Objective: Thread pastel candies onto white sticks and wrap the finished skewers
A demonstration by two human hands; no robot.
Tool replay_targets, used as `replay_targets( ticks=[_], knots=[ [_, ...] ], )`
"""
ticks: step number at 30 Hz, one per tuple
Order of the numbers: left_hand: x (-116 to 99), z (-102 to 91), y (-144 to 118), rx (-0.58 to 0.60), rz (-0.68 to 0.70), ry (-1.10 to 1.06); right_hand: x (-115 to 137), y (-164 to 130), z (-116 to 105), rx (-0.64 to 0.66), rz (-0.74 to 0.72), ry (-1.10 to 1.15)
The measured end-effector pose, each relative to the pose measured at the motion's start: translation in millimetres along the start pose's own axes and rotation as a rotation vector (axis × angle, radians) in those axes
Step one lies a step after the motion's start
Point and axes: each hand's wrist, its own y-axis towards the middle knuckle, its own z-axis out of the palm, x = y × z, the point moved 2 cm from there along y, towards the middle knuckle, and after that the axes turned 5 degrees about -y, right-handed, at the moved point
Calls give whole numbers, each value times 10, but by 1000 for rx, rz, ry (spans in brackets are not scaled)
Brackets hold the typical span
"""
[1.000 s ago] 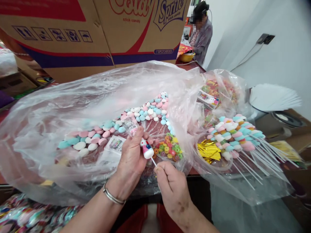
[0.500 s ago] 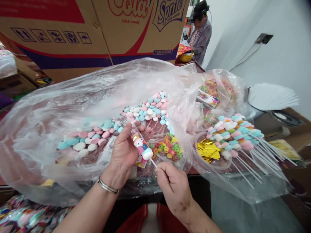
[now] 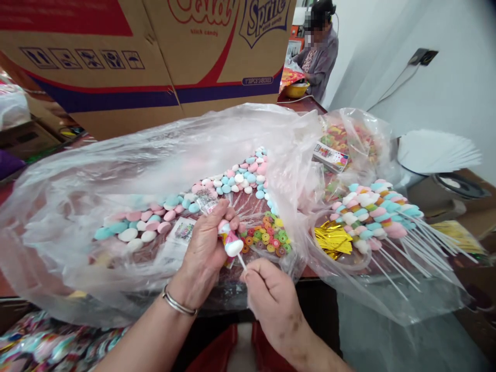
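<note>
My left hand (image 3: 207,240) is closed around a wrapped candy skewer (image 3: 234,247), whose clear printed wrapper (image 3: 207,200) sticks out above my fingers. The skewer's white end piece shows below that hand. My right hand (image 3: 271,297) pinches its thin white stick near the lower end. Just beyond my hands, small colourful gummy rings (image 3: 267,235) lie in a pile. Pink, blue and white round candies (image 3: 244,175) spread behind and to the left on clear plastic. A flat printed packet (image 3: 181,231) lies beside my left wrist.
At the right, finished-looking candy skewers (image 3: 375,212) lie by gold twist ties (image 3: 333,240) in a clear tub. White sticks (image 3: 437,150) fan out behind. A large carton (image 3: 155,62) blocks the back. A person (image 3: 320,57) works beyond it. Wrapped candies (image 3: 54,346) fill the lower left.
My left hand has closed from a loose, open hold to a grip around the wrapped skewer, covering more of it. My right hand keeps its pinch on the stick, shifted slightly left.
</note>
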Motion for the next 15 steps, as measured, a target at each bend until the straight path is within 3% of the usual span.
replay_targets(
  ticks=[4, 7, 9, 12, 15],
  knots=[
    [10, 16, -12, -55, 43, 39, 45, 43, -129, -362, -549, -776],
    [60, -4, -30, -107, 71, 64, 44, 50, -125, -413, -619, -899],
    [103, -27, -43, -107, 84, 75, 42, 63, -122, -306, -475, -733],
    [137, -59, -52, -65, 40, 76, 26, 92, -134, -61, -53, -207],
    [97, -63, -37, 13, -57, -13, 49, 118, -168, 38, 234, 262]
  ],
)
